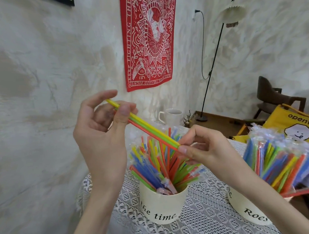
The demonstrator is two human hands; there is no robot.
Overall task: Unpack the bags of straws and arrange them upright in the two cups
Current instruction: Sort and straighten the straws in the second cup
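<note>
Held a few loose straws (147, 129) slantwise above the near cup (162, 204): left hand (102, 135) pinching the upper end, right hand (203, 148) the lower (probably squaring ends before dropping in).

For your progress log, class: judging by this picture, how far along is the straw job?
Partly done. Done: the cup marked "the time" already holds many straws, some apparently still in plastic wrap. In hand: the left hand and right hand pinch opposite ends of a small bunch of straws above that cup. Left: the bagged straws over the second cup still look wrapped.
</note>
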